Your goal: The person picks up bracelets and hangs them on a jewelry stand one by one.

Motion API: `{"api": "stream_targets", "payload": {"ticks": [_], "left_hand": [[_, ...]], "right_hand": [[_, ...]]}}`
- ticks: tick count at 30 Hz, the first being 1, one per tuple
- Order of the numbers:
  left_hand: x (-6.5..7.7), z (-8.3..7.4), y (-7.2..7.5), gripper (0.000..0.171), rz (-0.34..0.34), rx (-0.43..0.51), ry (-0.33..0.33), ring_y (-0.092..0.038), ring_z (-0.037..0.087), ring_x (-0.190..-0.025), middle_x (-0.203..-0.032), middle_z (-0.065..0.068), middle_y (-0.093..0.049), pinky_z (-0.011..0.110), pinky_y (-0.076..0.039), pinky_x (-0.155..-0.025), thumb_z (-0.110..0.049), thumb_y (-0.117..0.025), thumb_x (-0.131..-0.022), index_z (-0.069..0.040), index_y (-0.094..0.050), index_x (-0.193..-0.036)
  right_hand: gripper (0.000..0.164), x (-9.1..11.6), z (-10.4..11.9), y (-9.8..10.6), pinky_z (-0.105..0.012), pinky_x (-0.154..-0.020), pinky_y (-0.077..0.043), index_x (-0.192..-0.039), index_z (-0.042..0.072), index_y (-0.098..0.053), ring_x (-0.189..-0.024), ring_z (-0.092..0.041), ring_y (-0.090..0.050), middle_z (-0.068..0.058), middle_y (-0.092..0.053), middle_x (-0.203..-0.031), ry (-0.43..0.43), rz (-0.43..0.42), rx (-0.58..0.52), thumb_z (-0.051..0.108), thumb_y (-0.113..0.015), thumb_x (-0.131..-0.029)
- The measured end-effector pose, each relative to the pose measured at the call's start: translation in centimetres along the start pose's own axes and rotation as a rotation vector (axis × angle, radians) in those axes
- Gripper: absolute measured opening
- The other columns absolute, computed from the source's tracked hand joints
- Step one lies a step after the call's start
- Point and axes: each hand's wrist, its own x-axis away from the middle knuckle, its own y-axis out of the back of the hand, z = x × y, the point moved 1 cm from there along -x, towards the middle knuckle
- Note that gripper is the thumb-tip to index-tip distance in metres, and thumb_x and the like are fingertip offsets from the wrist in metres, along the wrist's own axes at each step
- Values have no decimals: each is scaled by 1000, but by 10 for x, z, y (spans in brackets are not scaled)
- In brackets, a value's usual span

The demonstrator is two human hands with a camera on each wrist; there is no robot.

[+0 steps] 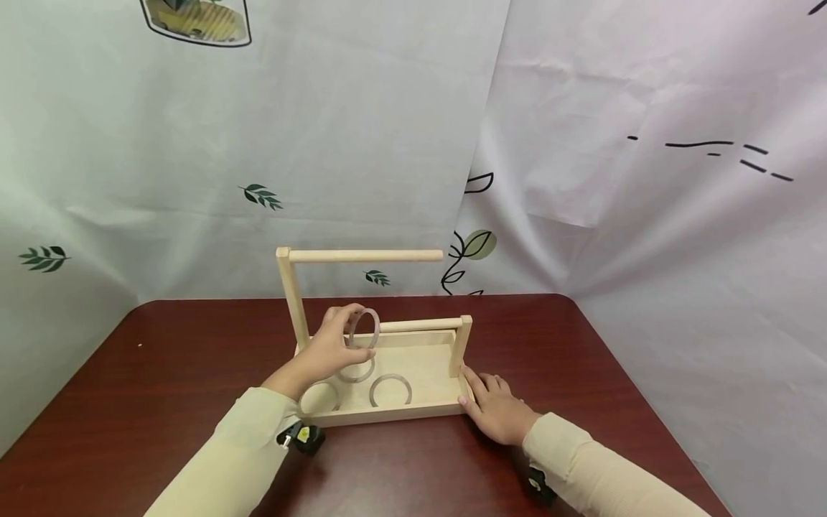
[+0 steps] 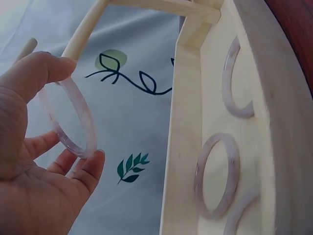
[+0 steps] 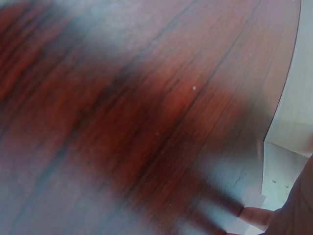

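A pale, translucent bangle [image 1: 377, 327] stands upright in my left hand [image 1: 323, 353], pinched between thumb and fingertips. In the left wrist view this bangle [image 2: 87, 120] is seen close up, clear of the tray floor. Below it is a light wooden bangle stand with a shallow tray [image 1: 394, 414]. Three similar bangles lie flat in the tray, one of them near its middle [image 1: 410, 393]. My right hand [image 1: 499, 413] rests against the tray's right end, its thumb at the front corner and its fingers along the outer side.
From the stand's left post a high rod [image 1: 368, 255] extends right, free at its end. A lower rod [image 1: 423, 324] reaches left from the right post [image 1: 461, 345]. Behind the dark red table [image 1: 194, 337] hangs a printed white cloth [image 1: 362, 143].
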Motion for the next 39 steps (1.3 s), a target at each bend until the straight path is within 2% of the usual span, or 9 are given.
{"api": "stream_targets", "payload": {"ticks": [8,12,15,23,27,32,34,39], "left_hand": [[-5,1,-14,70,-19,128,1,-46,40,-114,-126,20,-37,40,-47,-89,-10,-79,-76,-2,-43,-136],[-8,1,-21,70,-32,177,6,-47,35,-111,-124,20,-39,41,-46,-90,-9,-79,-77,-1,-43,-136],[-9,1,-26,70,-41,205,29,-47,31,-111,-125,19,-41,40,-46,-91,-9,-79,-77,-3,-43,-137],[-12,-2,-35,70,-80,327,99,-46,32,-116,-127,17,-41,41,-44,-93,-7,-76,-79,-3,-42,-140],[-14,-2,-40,68,-72,408,131,-44,30,-117,-130,15,-39,38,-42,-94,-7,-72,-83,-4,-39,-142],[-18,-2,-50,67,-62,579,136,-45,31,-117,-134,19,-36,32,-44,-91,-4,-68,-84,-2,-36,-144],[-19,-3,-53,67,-65,640,143,-47,29,-113,-131,19,-39,29,-45,-88,-3,-67,-85,-2,-36,-143],[-18,-7,-59,66,-90,719,172,-52,20,-102,-118,15,-48,26,-46,-87,-1,-67,-85,0,-37,-143]], "right_hand": [[62,0,-1,-1,-71,-87,-36,-155,19,-22,-134,-44,-31,-21,-37,-144,0,-8,5,48,-38,-102],[62,2,0,2,-71,-89,-35,-155,18,-23,-134,-45,-31,-22,-37,-144,-2,0,-6,48,-38,-102],[63,2,1,3,-71,-89,-35,-155,18,-23,-135,-45,-30,-22,-36,-144,-2,7,-9,48,-38,-102],[62,2,0,1,-71,-89,-36,-155,19,-22,-134,-45,-31,-22,-36,-144,4,2,-3,48,-37,-102],[62,2,0,1,-71,-89,-35,-155,19,-22,-134,-45,-30,-22,-36,-144,4,2,-4,49,-37,-102],[62,3,1,3,-72,-89,-35,-155,18,-22,-135,-46,-30,-22,-36,-145,2,7,-3,48,-37,-102],[62,3,1,3,-71,-89,-35,-155,18,-22,-134,-46,-30,-22,-36,-144,1,7,1,48,-37,-102],[62,3,2,3,-71,-88,-36,-155,18,-22,-134,-46,-30,-23,-36,-144,2,6,1,47,-37,-103]]}}
